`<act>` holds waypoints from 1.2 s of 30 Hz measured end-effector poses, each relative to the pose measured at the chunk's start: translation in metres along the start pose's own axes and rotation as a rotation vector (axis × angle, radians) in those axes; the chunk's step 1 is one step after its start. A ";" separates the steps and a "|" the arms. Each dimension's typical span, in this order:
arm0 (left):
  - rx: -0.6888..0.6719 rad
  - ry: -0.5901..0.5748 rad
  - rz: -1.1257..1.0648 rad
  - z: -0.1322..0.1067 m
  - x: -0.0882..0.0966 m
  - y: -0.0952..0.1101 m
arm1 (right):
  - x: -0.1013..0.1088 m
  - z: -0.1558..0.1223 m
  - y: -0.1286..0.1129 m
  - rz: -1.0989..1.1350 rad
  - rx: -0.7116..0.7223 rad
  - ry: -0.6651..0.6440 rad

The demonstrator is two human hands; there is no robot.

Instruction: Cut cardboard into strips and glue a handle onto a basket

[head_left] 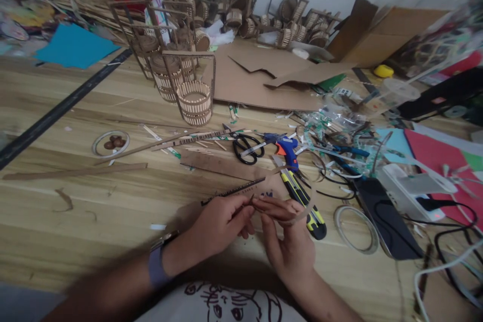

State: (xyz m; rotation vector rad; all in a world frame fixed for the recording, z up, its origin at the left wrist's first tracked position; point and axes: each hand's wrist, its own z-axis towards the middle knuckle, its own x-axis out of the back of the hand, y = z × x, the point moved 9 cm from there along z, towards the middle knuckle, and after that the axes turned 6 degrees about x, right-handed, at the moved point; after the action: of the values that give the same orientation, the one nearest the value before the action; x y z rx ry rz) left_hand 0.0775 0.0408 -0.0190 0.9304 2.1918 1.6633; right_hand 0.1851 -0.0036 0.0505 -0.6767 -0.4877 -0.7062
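Note:
A thin brown cardboard strip (313, 195) runs between my hands and bows out in a loop past my right fingers. My left hand (217, 224) is closed in a pinch on the strip's end. Its other part lies in my right hand (291, 244), whose fingers are closed round it. Beneath my hands is a piece of printed cardboard (241, 192). Just beyond my right hand lies a yellow-and-black utility knife (302, 196). Farther off are a blue glue gun (289, 148) and black-handled scissors (247, 151).
A small slatted bucket (194, 103) with a tall handle stands ahead, with several similar ones behind. Cardboard sheets (256, 80) lie at the back. At left, a tape ring (110, 144) surrounds brown balls. On the right are another tape roll (355, 230), a phone (388, 219) and cables.

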 end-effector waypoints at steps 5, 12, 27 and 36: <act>-0.053 0.020 0.000 -0.003 0.002 0.005 | 0.001 -0.002 0.000 0.038 -0.062 0.019; -0.085 -0.036 0.016 -0.004 -0.001 0.005 | -0.002 -0.017 0.030 0.307 -0.389 0.077; -0.110 -0.137 -0.013 -0.008 -0.005 0.011 | -0.012 -0.014 0.049 0.622 -0.649 0.019; -0.128 -0.080 0.177 -0.007 -0.002 0.020 | -0.006 -0.007 0.036 0.488 -0.540 -0.119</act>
State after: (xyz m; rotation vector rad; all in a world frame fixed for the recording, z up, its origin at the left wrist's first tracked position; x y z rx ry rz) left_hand 0.0825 0.0373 0.0018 1.1626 1.9760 1.7855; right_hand 0.2082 0.0145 0.0283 -1.2977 -0.2175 -0.3283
